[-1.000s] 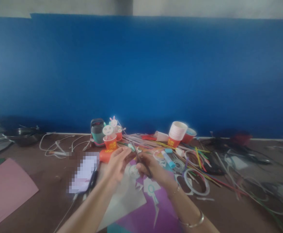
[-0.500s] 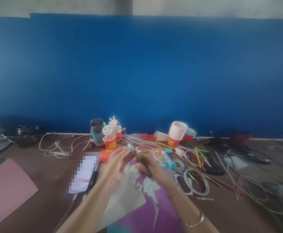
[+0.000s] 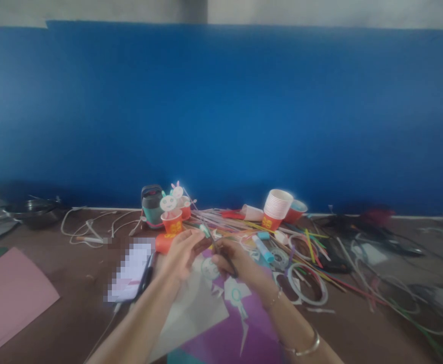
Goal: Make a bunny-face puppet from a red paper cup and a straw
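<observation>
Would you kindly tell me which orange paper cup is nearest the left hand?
The orange cup partly hidden by the left hand; the upright cup beneath the green-eared face stands just behind it, and the white-rimmed stack farther right.

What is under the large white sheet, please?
Purple paper shows past the near edge of the white sheet and goes under it. How far it continues, or anything else there, is covered.

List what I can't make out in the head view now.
All in the head view:
Phone screen: content lost to pixelation.
White-and-green piece at the left hand: full shape hidden by that hand.
Scissors in the right hand: handles partly covered by it; blades too blurred to tell if parted.
Orange cup: partly hidden behind the left hand.
Pink paper: cut off by the left edge.
</observation>
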Demonstrator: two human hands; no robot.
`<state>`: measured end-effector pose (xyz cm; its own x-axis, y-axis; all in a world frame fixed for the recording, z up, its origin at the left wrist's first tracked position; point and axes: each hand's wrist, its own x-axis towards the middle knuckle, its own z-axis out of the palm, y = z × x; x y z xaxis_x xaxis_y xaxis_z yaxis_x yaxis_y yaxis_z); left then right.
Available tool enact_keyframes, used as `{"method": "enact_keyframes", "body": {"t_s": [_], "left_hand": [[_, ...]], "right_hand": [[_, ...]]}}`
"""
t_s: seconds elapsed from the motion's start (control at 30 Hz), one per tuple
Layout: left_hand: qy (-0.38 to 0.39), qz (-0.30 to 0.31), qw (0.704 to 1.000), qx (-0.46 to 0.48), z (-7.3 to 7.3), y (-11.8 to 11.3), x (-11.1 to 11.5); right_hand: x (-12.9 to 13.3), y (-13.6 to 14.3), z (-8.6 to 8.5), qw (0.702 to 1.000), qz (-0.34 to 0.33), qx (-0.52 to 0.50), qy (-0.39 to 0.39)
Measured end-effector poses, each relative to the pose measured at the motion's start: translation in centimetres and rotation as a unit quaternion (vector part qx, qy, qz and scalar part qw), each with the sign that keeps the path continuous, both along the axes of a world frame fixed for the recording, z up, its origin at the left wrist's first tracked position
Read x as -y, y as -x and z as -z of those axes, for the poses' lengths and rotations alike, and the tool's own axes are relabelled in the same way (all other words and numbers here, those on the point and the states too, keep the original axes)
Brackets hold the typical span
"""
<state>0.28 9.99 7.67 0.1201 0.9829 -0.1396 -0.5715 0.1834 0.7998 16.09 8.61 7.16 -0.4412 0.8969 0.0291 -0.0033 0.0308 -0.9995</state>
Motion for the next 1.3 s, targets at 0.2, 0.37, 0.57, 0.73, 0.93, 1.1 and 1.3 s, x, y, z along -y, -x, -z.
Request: {"method": "enact_keyframes", "body": {"t_s": [0.2, 0.37, 0.57, 0.73, 0.93, 1.1, 1.3], "left_hand": [[-0.014, 0.025, 0.999, -0.021, -0.13, 0.23, 0.02], [-0.017, 0.026, 0.999, -0.016, -0.11, 0.28, -0.03], [-0.023, 0.032, 0.999, -0.015, -0.08, 0.36, -0.1], [-0.02, 0.037, 0.999, -0.03, -0.2, 0.44, -0.11], [-0.024, 0.039, 0.998, -0.044, -0.34, 0.52, -0.08], [-0.022, 0.045, 0.998, -0.045, -0.47, 0.56, -0.02], [-0.013, 0.045, 0.998, -0.047, -0.58, 0.65, 0.05]], "right_hand": [[0.08, -0.07, -0.03, 1.0, 0.004, 0.003, -0.009], [0.22, -0.06, -0.07, 1.0, 0.004, 0.007, -0.02], [-0.01, 0.03, 0.29, 1.0, 0.003, 0.008, -0.024], [-0.07, 0.15, 0.34, 1.0, 0.003, 0.006, -0.022], [-0.1, 0.08, 0.43, 0.999, 0.009, 0.012, -0.029], [-0.15, -0.19, 0.5, 1.0, 0.004, 0.012, -0.024], [-0.16, -0.27, 0.45, 1.0, -0.001, 0.016, -0.026]]}}
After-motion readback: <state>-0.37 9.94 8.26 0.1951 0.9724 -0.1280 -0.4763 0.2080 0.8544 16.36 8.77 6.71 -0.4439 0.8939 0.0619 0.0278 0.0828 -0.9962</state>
